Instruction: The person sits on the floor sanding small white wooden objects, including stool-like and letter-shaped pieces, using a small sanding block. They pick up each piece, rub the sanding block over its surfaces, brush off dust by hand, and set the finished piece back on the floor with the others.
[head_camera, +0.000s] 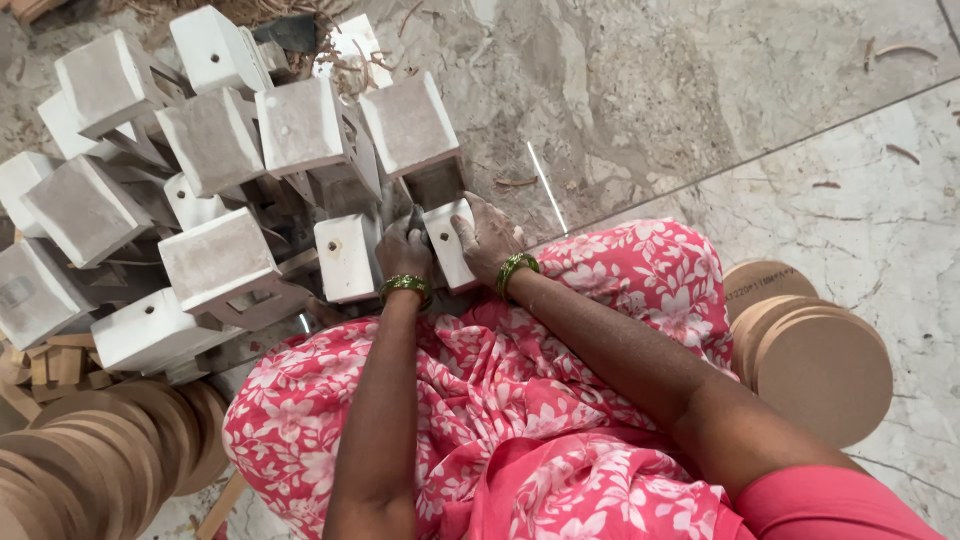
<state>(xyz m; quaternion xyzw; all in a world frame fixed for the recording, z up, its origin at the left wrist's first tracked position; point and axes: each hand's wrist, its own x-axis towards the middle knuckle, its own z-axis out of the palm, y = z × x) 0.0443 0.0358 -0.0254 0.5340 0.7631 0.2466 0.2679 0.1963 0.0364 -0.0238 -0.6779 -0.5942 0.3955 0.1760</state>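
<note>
Many white blocks (215, 262) on marble floor (700, 90)

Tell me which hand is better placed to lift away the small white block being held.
Right, probably. The right hand wraps the white block from its side, fingers spread over its face. The left hand sits closed at the block's other edge, pinching something dark I cannot identify.
</note>
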